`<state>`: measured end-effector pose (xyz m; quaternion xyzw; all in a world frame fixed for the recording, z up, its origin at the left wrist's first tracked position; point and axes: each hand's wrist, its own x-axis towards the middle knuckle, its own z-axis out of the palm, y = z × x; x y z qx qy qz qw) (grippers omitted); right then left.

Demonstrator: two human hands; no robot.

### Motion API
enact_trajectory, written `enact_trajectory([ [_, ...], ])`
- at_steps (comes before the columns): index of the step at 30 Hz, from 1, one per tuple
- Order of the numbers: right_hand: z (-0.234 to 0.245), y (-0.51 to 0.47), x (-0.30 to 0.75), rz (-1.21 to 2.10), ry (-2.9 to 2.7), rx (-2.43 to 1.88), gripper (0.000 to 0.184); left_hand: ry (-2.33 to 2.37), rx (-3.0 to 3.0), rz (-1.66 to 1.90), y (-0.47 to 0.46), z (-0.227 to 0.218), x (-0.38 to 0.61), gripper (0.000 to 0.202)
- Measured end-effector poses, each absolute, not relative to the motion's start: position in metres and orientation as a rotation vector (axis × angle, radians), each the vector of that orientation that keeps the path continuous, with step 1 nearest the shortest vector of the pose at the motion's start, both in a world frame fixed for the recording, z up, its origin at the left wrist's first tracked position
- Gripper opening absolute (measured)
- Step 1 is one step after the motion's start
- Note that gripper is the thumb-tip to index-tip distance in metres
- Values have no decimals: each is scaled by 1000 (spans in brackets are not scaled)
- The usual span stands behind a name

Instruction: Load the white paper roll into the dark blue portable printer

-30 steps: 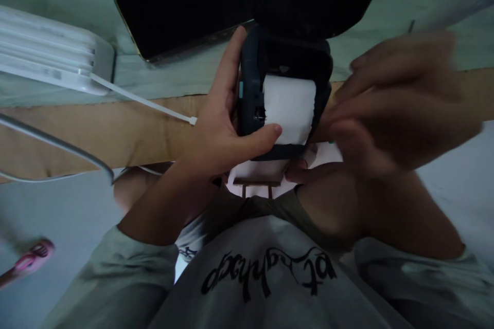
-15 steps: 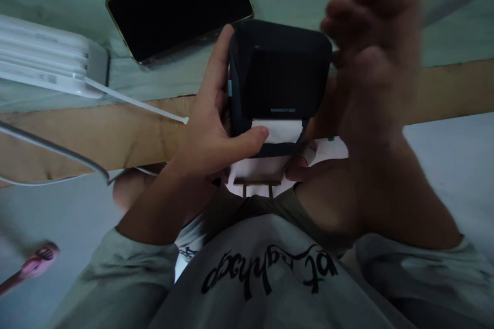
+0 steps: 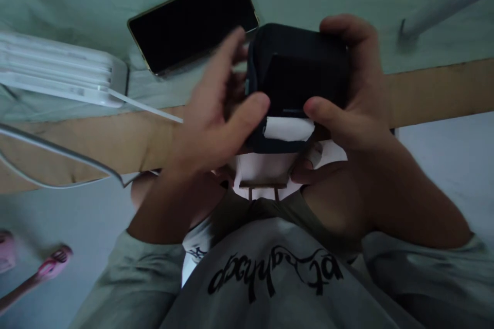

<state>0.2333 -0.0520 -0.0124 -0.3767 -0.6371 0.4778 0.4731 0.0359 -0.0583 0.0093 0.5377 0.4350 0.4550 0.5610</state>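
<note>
A small dark printer (image 3: 299, 69) with its lid down is held over the table edge. A strip of white paper (image 3: 288, 128) sticks out of its front slot. My left hand (image 3: 210, 118) wraps the printer's left side, thumb lying across the front next to the paper. My right hand (image 3: 353, 97) grips the right side, fingers curled over the top and thumb on the front. A white sheet (image 3: 262, 169) shows just below the printer.
A black phone (image 3: 193, 23) lies screen up on the green table cover beyond the printer. A white device (image 3: 57, 74) with a white cable (image 3: 146, 108) sits at the left. The wooden table edge (image 3: 440, 92) crosses the view. Pink slippers (image 3: 52, 264) are on the floor at lower left.
The printer's lid was open with the paper roll showing; it came down shut. My right hand, waving blurred in the air, has come down and gripped the printer's right side.
</note>
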Motion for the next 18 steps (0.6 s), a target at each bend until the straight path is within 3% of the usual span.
enact_trajectory([
  [4, -14, -52, 233, 1216, -1424, -872, 65, 1601, 2209, 781, -33, 31, 10, 56],
  [9, -15, -52, 233, 1227, -1443, -883, 66, 1850, 2014, 224, -7, 32, 4, 63],
  [18, -15, -50, 235, 1197, -1461, -878, 66, 1866, 2016, 222, -5, 22, 0, 56],
])
